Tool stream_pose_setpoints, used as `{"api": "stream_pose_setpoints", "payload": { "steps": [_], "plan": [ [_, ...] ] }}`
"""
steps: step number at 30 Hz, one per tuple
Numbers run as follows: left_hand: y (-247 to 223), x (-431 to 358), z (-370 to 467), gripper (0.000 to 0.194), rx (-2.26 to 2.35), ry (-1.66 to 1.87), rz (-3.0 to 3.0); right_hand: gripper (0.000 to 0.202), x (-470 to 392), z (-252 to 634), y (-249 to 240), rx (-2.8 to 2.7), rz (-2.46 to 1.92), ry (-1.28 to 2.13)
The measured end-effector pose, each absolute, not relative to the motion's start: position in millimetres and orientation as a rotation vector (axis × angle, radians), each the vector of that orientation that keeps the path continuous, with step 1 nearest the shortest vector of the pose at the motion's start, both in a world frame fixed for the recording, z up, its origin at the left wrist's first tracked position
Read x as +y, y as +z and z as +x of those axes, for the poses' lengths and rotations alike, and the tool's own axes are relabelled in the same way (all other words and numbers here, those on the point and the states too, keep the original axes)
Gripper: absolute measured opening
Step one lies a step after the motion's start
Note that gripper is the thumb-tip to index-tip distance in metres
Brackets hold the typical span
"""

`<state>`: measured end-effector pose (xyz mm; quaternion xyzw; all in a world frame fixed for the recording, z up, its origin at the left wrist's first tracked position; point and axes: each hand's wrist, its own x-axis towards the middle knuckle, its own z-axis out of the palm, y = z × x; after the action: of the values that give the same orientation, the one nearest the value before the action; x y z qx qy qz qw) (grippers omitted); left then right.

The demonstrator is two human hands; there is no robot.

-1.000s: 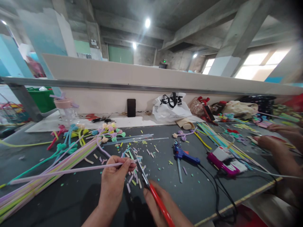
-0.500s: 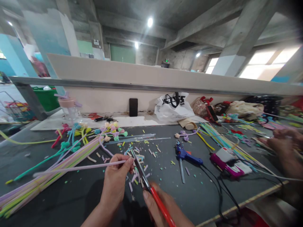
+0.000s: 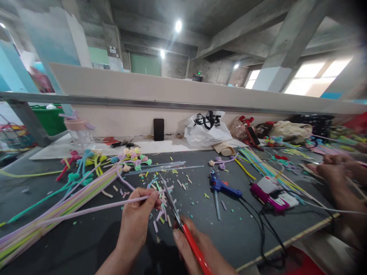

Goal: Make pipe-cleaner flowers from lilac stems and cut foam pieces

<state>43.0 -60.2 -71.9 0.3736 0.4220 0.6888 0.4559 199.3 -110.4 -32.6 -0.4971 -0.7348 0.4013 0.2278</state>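
Observation:
My left hand [image 3: 137,214] pinches a long pale lavender pipe cleaner [image 3: 94,209] between thumb and fingers. A short end of it seems to stick out past the fingertips toward the blades. My right hand [image 3: 192,242] is wrapped round a pair of scissors with red handles [image 3: 195,246]. Its metal blades [image 3: 172,204] point up and away, just right of my left fingertips. Whether the blades touch the stem I cannot tell. Short cut pieces of pipe cleaner [image 3: 162,214] lie scattered below and around the blades.
A pipe cleaner bundle [image 3: 65,208] lies left, near finished knotted pieces [image 3: 134,156]. Clear glue sticks [image 3: 160,168] lie behind the cuttings. To the right are a blue glue gun [image 3: 226,188], a purple-and-white power strip [image 3: 272,198] with cords, and another person's hands [image 3: 335,168].
The view has shifted slightly, moving the table things left. More of the pipe cleaner's end now shows beyond my left fingertips, beside the blades. Both hands keep their grips.

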Motion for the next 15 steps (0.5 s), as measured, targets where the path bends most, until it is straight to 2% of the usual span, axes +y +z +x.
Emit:
{"api": "stream_pose_setpoints", "payload": {
  "steps": [15],
  "plan": [
    [-72.3, -59.7, 44.7, 0.013, 1.014, 1.695, 0.940, 0.033, -109.0, 198.9, -34.6, -2.022, -1.354, 1.103]
  ]
}}
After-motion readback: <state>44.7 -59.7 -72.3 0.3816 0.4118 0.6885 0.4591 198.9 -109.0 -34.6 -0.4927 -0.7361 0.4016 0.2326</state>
